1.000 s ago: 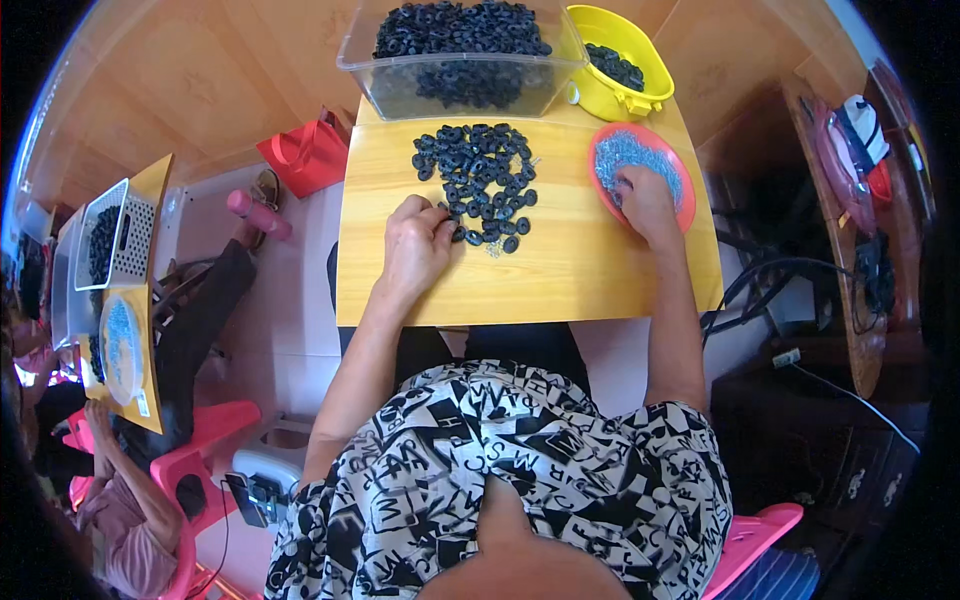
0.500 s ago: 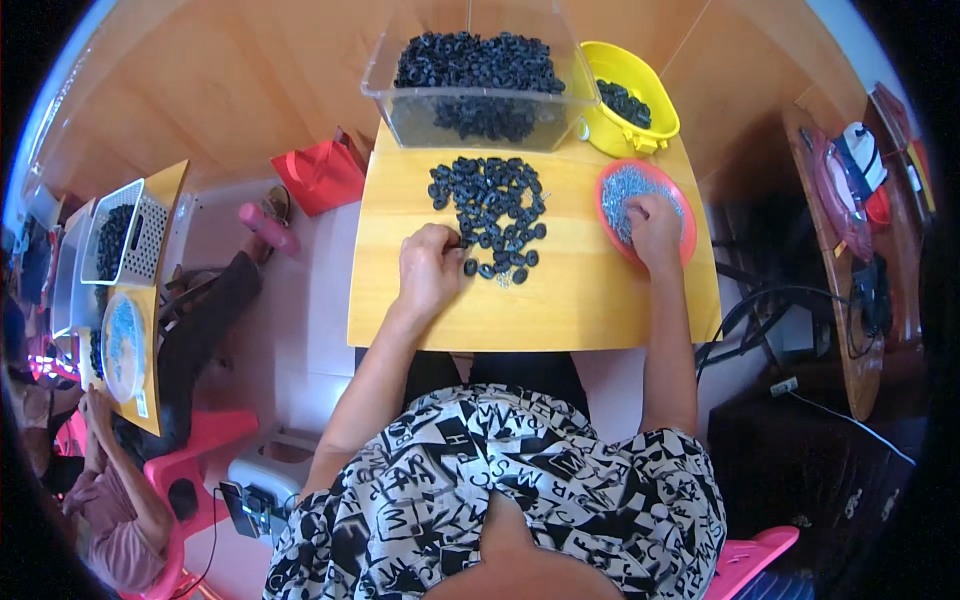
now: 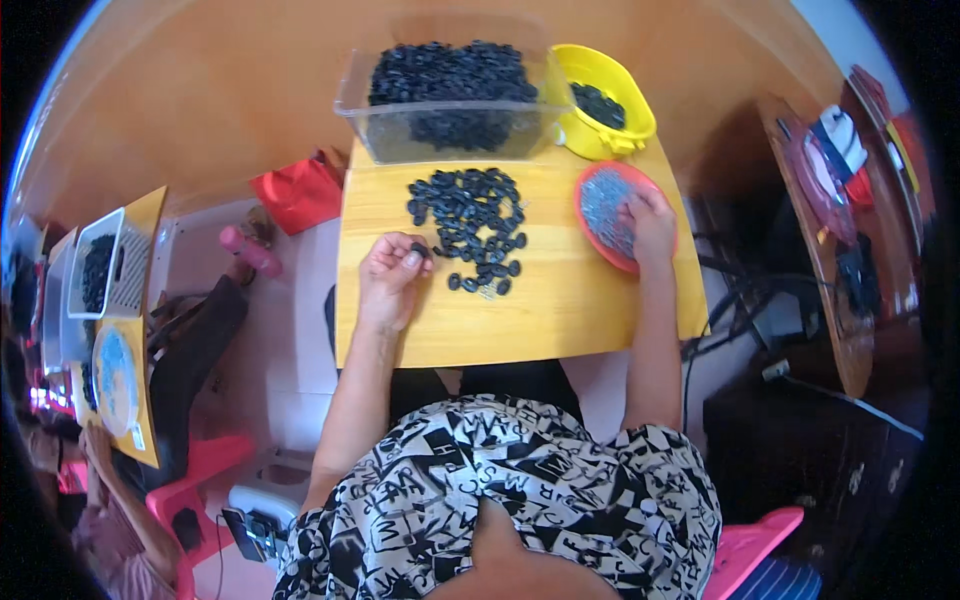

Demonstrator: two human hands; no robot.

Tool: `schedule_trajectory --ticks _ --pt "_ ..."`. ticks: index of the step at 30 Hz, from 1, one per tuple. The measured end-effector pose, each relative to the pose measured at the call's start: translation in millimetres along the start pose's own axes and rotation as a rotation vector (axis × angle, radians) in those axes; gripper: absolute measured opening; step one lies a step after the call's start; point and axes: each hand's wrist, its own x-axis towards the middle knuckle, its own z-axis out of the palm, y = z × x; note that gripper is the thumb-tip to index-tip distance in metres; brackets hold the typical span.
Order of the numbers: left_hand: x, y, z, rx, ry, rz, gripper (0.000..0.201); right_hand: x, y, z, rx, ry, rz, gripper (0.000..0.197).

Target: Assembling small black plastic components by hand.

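Note:
Between the thumb and fingers of my left hand (image 3: 390,274) is a small black oval part (image 3: 418,250), held just left of a pile of similar black parts (image 3: 470,210) on the wooden table (image 3: 480,335). My right hand (image 3: 652,222) reaches over a red plate (image 3: 622,262) full of small silver metal pieces (image 3: 603,205), too fine to tell whether screws or pins. Its fingertips are pinched together at the heap, and what they grip is hidden. Some tiny silver pieces (image 3: 489,292) lie by the near end of the black pile.
A clear plastic bin (image 3: 450,150) heaped with black parts stands at the table's far edge, beside a yellow basin (image 3: 640,110) holding more. A red bag (image 3: 298,195) sits on the floor to the left. Further left, another person (image 3: 125,520) sits at a second table.
My left hand has lifted away from the pile to the left, now showing the black part in its fingers. My right hand stays at the plate. The whole view has shifted slightly.

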Motion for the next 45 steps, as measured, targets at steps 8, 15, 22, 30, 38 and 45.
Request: schedule_trajectory --ticks 8,15,22,30,38,45 --pt "-1 7 2 -0.014 -0.072 -0.083 0.012 -3 -6 0 0.002 -0.174 0.067 0.015" --pt "-1 0 1 -0.056 -0.05 -0.086 0.02 -51 -42 53 0.074 -0.394 0.127 0.014" --pt "-2 0 -5 -0.056 -0.071 -0.02 0.021 -112 -60 145 0.072 -0.77 -0.021 0.01" --pt "-3 4 3 -0.036 -0.004 -0.049 0.027 -130 -44 173 0.1 -0.77 -0.076 0.011" --pt "2 1 -4 -0.084 0.019 -0.113 0.015 -135 -26 172 0.301 -0.733 0.054 0.009" --pt "5 3 -8 -0.343 -0.041 -0.09 0.018 -144 -20 177 0.32 -0.771 -0.109 0.013"
